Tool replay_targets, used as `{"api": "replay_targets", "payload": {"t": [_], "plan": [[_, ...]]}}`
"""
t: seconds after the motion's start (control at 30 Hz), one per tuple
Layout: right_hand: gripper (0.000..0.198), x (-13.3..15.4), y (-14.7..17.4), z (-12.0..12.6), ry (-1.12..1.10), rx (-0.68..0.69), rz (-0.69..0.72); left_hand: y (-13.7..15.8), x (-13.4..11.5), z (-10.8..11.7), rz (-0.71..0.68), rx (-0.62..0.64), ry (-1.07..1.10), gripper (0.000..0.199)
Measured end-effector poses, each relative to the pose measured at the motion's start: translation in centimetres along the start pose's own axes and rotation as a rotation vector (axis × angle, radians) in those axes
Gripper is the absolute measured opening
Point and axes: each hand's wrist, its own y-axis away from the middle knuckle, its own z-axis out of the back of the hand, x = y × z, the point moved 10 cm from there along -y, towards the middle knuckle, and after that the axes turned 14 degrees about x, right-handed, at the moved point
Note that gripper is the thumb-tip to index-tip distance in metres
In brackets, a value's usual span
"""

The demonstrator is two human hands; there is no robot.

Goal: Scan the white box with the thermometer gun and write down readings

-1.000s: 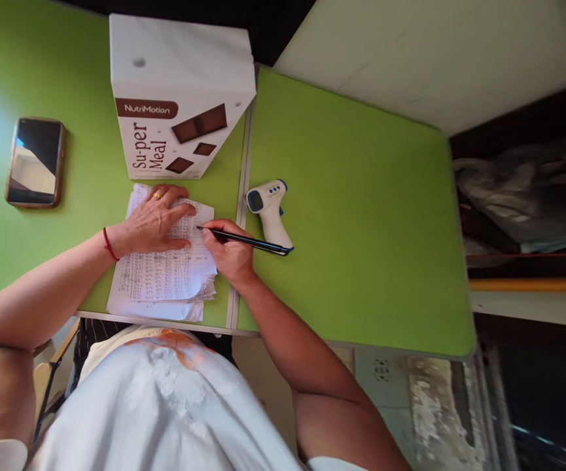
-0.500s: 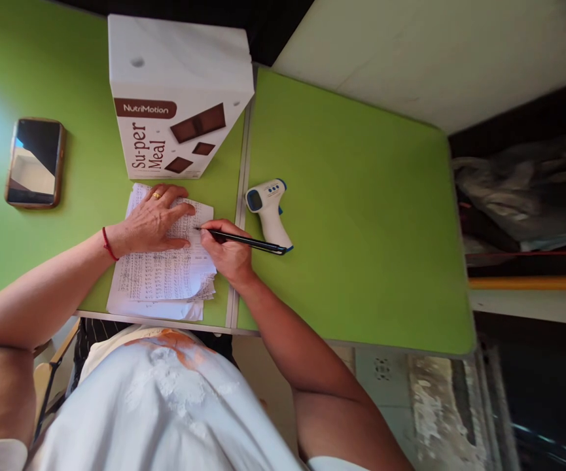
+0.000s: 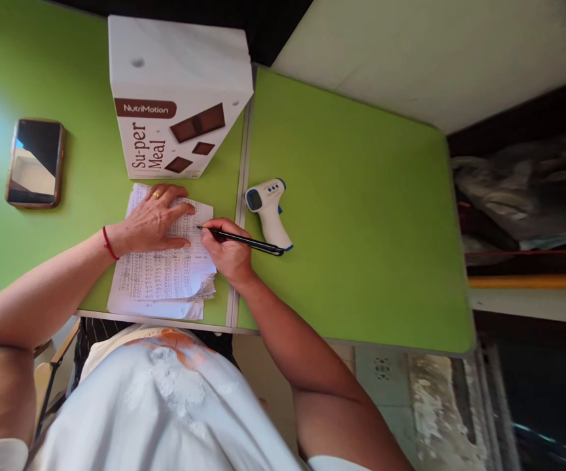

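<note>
A stack of handwritten paper sheets lies at the front edge of the green table, its lower right corners curled. My left hand rests flat across the upper part of the top sheet, fingers spread. Pinched in my right hand is a black pen, its tip at the right side of the page and its back end slanting toward the lower right. Just beyond the pen's back end lies a white and blue infrared thermometer, partly overlapped by the pen in this view.
Behind the papers stands a tall white NutriMotion box. A smartphone lies face up on the left of the green table. A metal seam runs between the two table sections. Shelving with plastic-wrapped things is at the right.
The pen and my right fingers have shifted very slightly at the page. My left hand and the other things stay where they were.
</note>
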Motion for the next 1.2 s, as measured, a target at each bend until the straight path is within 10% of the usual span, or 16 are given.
{"api": "replay_targets", "payload": {"t": [1.2], "plan": [[0.009, -0.7, 0.2, 0.4, 0.008, -0.013, -0.075, -0.1, 0.1, 0.2, 0.001, -0.013, 0.022, 0.054]]}}
